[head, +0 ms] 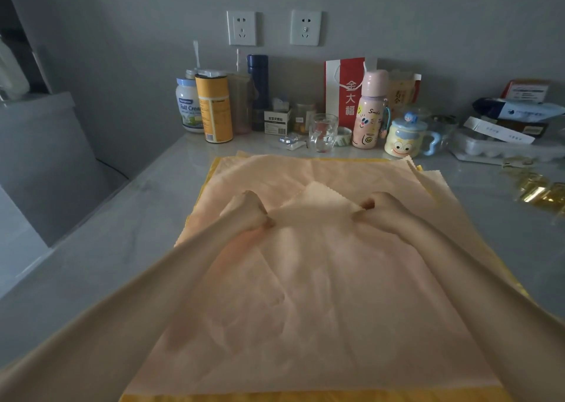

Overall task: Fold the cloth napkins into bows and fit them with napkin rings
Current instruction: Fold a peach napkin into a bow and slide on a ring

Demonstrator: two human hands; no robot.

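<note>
My left hand point(249, 212) and right hand point(377, 209) each have fingers pinched shut on the top peach napkin point(305, 279), which lies on the stack on the bench point(137, 218). Uneven pulling could skew the fold or drag the yellow cloth point(305, 397) beneath.

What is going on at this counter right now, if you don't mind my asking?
A person is working on a peach cloth napkin spread over a yellow one on a grey counter. The left hand and right hand each pinch the top napkin, with a pinked corner folded up between them. It is no bow yet. Shiny gold pieces, possibly the rings, lie at the right; bottles and cups line the wall.
</note>
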